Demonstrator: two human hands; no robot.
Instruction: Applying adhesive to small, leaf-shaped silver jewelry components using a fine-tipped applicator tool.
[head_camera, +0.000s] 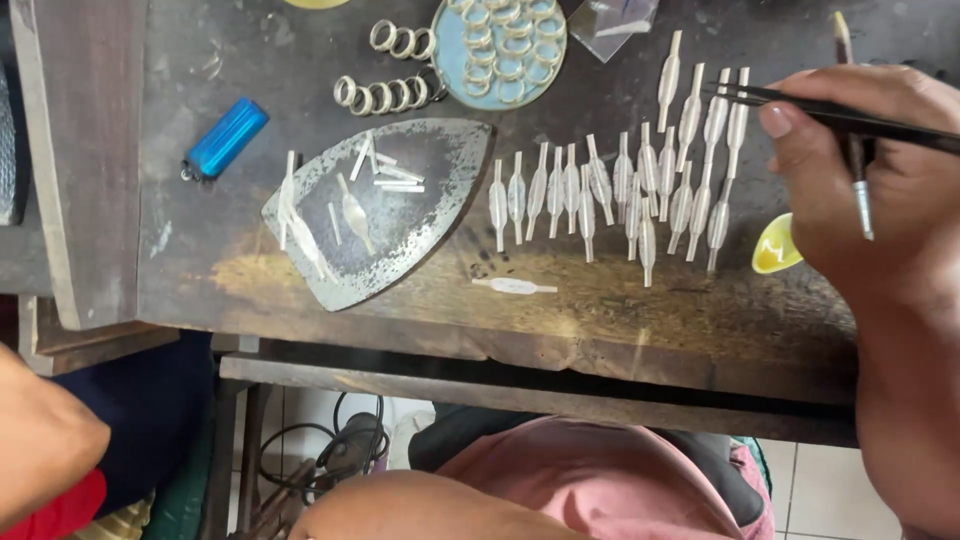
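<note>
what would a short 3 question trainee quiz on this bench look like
1. True or false: the right hand holds black tweezers and a brush together.
2. What lies on the iron-shaped metal plate? A) rings B) small pale strips and pieces C) the lighter
3. What colour is the lighter?

Key: 1 true. 2 B; the rings lie on the wooden bench and on the blue round dish. 3 blue.

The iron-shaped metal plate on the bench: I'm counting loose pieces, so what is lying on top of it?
On the metal plate lie several small pale strips and one leaf-shaped piece. More strips overhang its left edge. Nothing covers them.
</note>
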